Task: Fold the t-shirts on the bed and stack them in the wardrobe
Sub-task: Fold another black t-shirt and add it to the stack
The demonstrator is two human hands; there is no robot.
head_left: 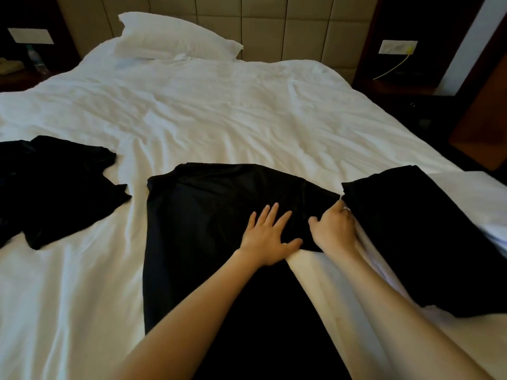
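A black t-shirt (197,229) lies spread flat on the white bed (205,111) right in front of me. My left hand (267,237) presses flat on its right half with fingers spread. My right hand (333,229) is closed on the shirt's right sleeve at its edge. A folded black t-shirt (419,229) rests on the bed just to the right of that hand. Another black t-shirt (57,185) lies crumpled at the left side of the bed.
A white pillow (175,37) leans against the padded headboard (288,26). Dark nightstands flank the bed, the left one holding a water bottle (37,60). A wall socket with a yellow cable (397,48) is at the right. The bed's right edge drops to dark floor.
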